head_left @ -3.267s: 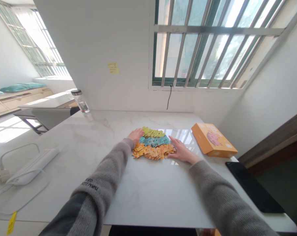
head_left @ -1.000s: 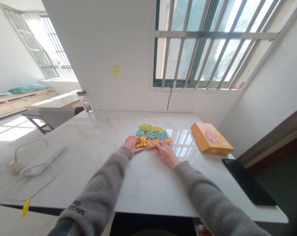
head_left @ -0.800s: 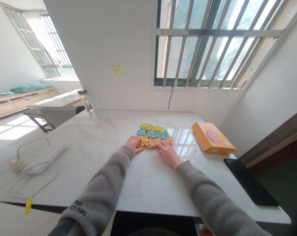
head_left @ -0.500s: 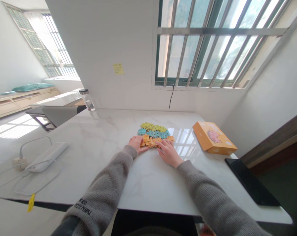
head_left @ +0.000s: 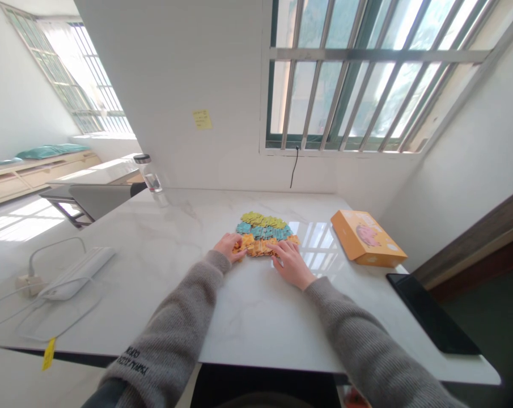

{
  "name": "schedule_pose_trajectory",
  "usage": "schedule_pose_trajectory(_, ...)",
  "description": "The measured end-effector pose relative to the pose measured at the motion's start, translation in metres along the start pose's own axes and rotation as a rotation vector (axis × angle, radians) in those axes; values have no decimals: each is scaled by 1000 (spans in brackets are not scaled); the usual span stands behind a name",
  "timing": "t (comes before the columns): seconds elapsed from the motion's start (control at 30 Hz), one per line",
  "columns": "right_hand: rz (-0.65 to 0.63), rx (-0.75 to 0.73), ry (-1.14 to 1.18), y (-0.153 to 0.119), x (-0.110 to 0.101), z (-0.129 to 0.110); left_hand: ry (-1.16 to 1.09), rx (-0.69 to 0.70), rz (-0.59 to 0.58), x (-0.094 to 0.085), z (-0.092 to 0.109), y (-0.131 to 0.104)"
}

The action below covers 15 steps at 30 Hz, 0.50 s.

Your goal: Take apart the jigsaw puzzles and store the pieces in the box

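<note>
Small flat puzzle pieces lie in three colour bands on the table: yellow-green pieces (head_left: 265,220) at the back, blue pieces (head_left: 268,232) in the middle and orange pieces (head_left: 259,247) nearest me. My left hand (head_left: 228,248) is at the left end of the orange band, with thumb and fingers curled around some orange pieces. My right hand (head_left: 292,264) lies at the right part of that band. Its fingers are spread and its fingertips rest on orange pieces. The hands partly cover both ends of the orange band.
On the white marbled table (head_left: 239,323), an orange box (head_left: 369,238) and a black tablet-like slab (head_left: 432,311) lie to the right. A power strip (head_left: 77,273) with cables is on the left. A clear bottle (head_left: 149,173) stands at the back left.
My left hand has shifted slightly left, drawing some orange pieces away from the band's left end. My right hand has stayed almost in place. The view has shifted a little.
</note>
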State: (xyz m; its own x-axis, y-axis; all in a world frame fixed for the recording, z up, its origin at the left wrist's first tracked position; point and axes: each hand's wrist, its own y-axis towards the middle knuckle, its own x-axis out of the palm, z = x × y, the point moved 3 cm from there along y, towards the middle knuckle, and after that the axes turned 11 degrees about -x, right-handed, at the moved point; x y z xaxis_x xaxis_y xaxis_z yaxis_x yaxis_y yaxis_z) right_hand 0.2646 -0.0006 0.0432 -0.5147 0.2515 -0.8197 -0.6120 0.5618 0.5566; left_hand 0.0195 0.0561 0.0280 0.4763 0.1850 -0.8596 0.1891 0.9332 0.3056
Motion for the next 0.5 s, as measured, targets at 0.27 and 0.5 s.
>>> schedule_pose_trajectory(0.27, 58, -23, 54, -2, -9, -11, -258, 146, -76, 9, 57, -21)
schedule_pose_trajectory(0.5, -39, -60, 195, -21, -12, -17, -359, 103, -166, 20, 83, -37)
